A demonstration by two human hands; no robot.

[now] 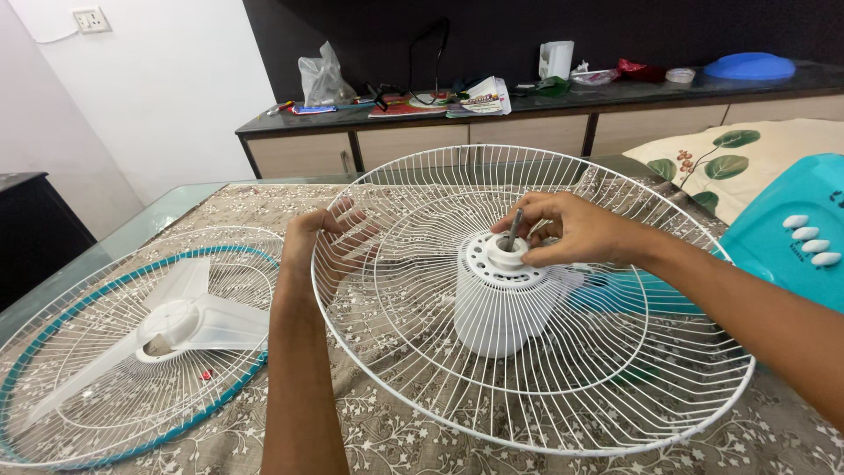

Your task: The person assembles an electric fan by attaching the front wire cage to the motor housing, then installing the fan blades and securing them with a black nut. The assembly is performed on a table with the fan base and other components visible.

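Glass table, patterned cloth (floral), fan grilles

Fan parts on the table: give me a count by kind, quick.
Wire grilles: 2 — rear grille held by left hand, front grille with teal rim
Blade sets: 1 — blade lying in the front grille
Motor housings: 1 — motor housing, right hand at its shaft
Teal base: 1 — base
Total: 5

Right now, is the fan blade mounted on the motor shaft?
No: the fan blade lies on the front grille at the left, while the motor shaft stands bare beside the right hand.
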